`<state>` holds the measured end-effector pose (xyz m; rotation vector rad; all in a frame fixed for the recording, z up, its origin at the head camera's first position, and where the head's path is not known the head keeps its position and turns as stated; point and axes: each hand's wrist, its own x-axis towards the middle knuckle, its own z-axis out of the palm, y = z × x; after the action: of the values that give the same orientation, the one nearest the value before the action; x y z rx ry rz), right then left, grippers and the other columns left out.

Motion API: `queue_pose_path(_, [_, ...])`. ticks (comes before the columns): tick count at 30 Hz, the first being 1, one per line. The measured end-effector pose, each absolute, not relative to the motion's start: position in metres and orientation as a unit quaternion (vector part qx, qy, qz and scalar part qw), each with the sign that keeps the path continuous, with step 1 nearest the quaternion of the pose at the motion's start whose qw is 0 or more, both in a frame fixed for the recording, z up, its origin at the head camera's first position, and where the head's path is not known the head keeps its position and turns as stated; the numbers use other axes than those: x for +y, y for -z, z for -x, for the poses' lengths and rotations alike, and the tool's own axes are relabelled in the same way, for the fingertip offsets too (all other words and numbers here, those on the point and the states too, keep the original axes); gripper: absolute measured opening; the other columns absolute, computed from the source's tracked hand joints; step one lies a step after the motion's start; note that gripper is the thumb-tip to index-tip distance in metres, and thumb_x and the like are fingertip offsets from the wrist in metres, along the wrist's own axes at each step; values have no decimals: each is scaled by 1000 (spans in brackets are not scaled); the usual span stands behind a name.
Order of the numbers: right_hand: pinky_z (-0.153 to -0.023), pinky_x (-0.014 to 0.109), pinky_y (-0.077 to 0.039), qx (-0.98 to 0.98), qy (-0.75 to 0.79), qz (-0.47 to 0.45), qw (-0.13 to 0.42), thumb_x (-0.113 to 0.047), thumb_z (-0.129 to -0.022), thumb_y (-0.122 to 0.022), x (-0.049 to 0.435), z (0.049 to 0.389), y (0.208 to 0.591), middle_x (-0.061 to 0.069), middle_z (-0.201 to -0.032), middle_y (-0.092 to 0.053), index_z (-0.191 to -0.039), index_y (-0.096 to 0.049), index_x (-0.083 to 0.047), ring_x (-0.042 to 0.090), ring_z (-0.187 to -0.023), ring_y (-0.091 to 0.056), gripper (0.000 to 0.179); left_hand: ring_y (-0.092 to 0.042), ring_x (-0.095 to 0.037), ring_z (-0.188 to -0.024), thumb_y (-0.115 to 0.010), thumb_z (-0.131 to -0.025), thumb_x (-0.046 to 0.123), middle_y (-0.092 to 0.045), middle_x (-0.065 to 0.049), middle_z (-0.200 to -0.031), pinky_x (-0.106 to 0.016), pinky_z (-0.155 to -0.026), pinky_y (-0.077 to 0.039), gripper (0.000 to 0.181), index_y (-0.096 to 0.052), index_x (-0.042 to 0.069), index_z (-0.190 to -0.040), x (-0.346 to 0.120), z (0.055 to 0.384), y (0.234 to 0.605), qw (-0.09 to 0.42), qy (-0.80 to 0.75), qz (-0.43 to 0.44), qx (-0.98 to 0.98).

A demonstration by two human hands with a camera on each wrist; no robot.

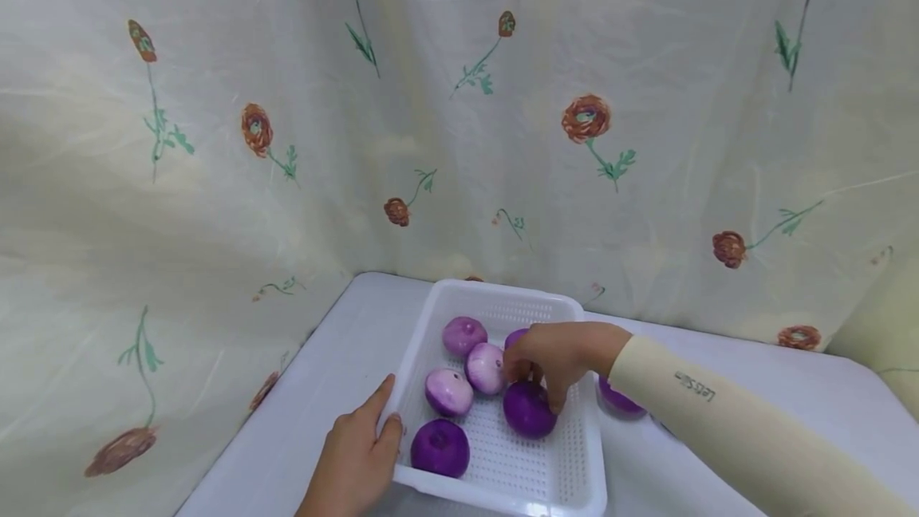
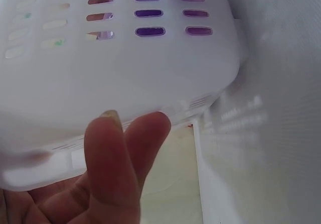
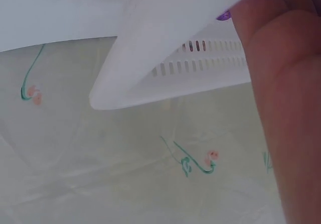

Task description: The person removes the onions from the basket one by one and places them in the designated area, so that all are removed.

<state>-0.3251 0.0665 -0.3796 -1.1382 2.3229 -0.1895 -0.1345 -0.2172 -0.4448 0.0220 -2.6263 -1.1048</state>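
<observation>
A white perforated plastic basket stands on the table with several red onions in it. My right hand reaches over the basket's right side and grips a dark purple onion from above with fingers and thumb. Another onion is partly hidden behind this hand. Paler onions lie left of it, and a dark onion sits in the near left corner. At the basket's left rim, my left hand holds the edge with thumb and fingers, seen close in the left wrist view.
Outside the basket, on the right, a purple onion lies on the white table, partly covered by the right sleeve. A flowered curtain hangs behind and to the left of the table.
</observation>
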Motion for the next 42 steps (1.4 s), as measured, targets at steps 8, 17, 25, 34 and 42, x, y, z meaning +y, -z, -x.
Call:
queue_pose_path(8, [-86, 25, -56, 854, 48, 444, 269, -9, -60, -104, 63, 320, 383, -16, -105, -68, -130, -74, -30, 7, -97, -66, 79, -67, -25, -114, -60, -104, 18, -77, 0, -95, -57, -99, -53, 53, -53, 10, -156, -218, 135, 445, 136, 389, -9, -911])
queue_pose_path(17, [-83, 23, -56, 846, 16, 470, 250, -11, -59, -105, 66, 316, 382, -14, -102, -68, -128, -73, -24, 5, -92, -66, 77, -66, -26, -116, -60, -105, 19, -78, -6, -105, -57, -100, -53, 53, -53, 11, -157, -217, 136, 446, 139, 385, -9, -912])
queue_pose_path(25, [-81, 23, -56, 847, 25, 470, 246, -13, -60, -105, 75, 315, 381, -13, -99, -67, -120, -71, -24, 4, -90, -66, 69, -66, -29, -119, -60, -104, 18, -71, -18, -129, -57, -100, -52, 53, -54, 9, -156, -216, 135, 448, 146, 383, -12, -912])
queue_pose_path(34, [-82, 23, -56, 842, 78, 463, 268, -16, -59, -105, 84, 318, 381, -15, -101, -67, -120, -70, -26, 2, -90, -67, 70, -66, -32, -120, -61, -104, 18, -69, -20, -133, -57, -101, -52, 52, -55, 9, -155, -216, 133, 447, 149, 387, -3, -910])
queue_pose_path(42, [-82, 25, -57, 831, 147, 459, 278, -22, -62, -104, 93, 318, 378, -13, -103, -69, -122, -72, -28, 5, -89, -70, 69, -67, -33, -120, -60, -105, 19, -68, -21, -134, -58, -100, -52, 52, -54, 8, -155, -216, 133, 445, 144, 387, 3, -911])
